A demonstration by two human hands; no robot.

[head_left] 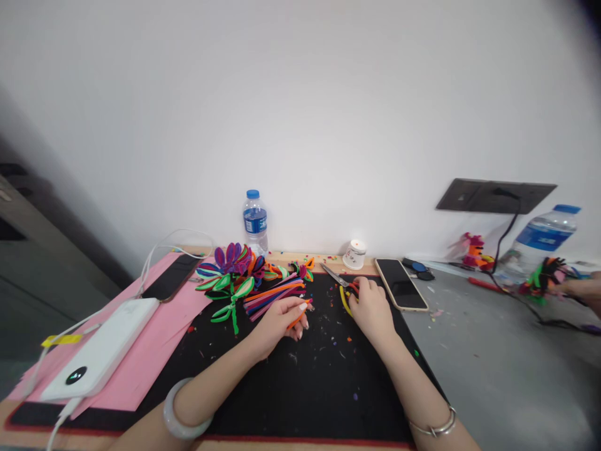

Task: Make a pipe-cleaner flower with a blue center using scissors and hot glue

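My left hand [282, 322] is closed in a pinch on an orange pipe cleaner [297, 321], in front of a bundle of pipe cleaners [275, 297] in purple, orange and pink. My right hand [373, 311] lies with curled fingers over the red and yellow handles of the scissors [337, 276]. The blades point away to the upper left, and part of the handles is hidden under the fingers. Left of the bundle lie pipe-cleaner flowers [230, 260] with purple, blue and red petals and green leaves [228, 297].
Behind are a water bottle [255, 219] and a small white cup [355, 254]. A phone [402, 285] lies right of the black mat [305, 401]. Pink paper [154, 357], a white power bank [106, 351] and another phone [171, 277] lie left. A co-worker's hand [582, 287] is far right.
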